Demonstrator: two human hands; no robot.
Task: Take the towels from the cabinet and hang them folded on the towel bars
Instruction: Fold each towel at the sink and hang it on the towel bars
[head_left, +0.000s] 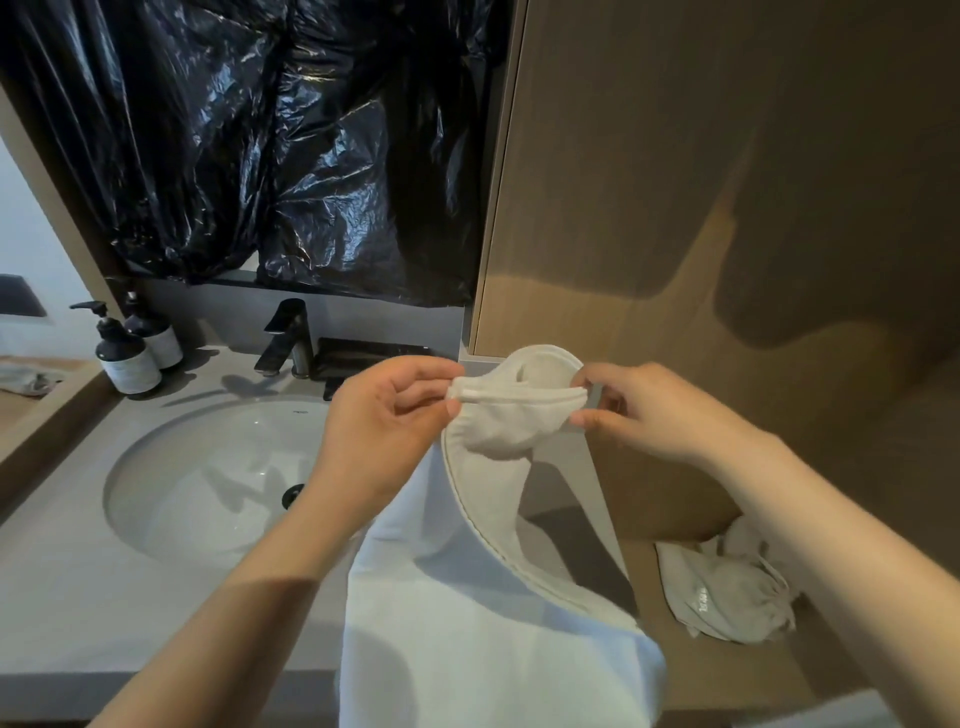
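Observation:
A white towel (483, 597) hangs down in front of me, its top edge bunched between both hands. My left hand (387, 421) pinches the left corner of the hem with thumb and fingers. My right hand (639, 410) pinches the right corner beside the wooden cabinet (727, 182). The towel's lower part drapes over the counter edge toward me. No towel bar is in view.
A round white sink (208, 478) sits in the grey counter (78, 597) on the left, with a black tap (285, 338) behind it and two dark pump bottles (130, 353). Black plastic sheet (260, 145) covers the mirror. A crumpled white cloth bag (727, 587) lies low right.

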